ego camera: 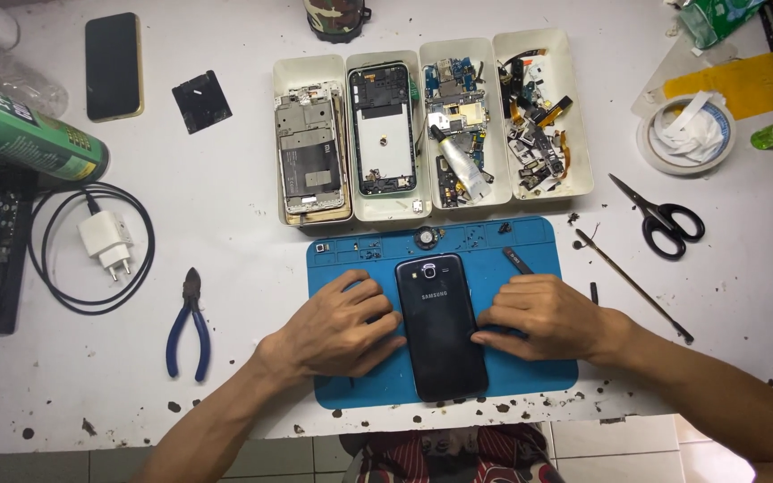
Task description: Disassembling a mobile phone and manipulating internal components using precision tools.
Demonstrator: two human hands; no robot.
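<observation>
Both hands, left (337, 326) and right (543, 315), pinch the phone (437, 326) by its long edges on the mat (530, 371). It looks stiff, slick and light; the back cover is probably thin, best pried at the seam.

My white worktable (225, 188), stained with dark specks and crowded with gear.

Directly on it lies the blue work mat (351, 385) in front of me, and behind that a row of four cream trays (583, 116). To my left sit blue-handled pliers (186, 326), a white charger (106, 240) ringed by its black cable (60, 295), a black phone (113, 65), a small black square piece (201, 101) and a green can (20, 134) on its side. To my right lie black scissors (664, 219), a thin brush (632, 284) and a roll of tape (686, 134).
</observation>
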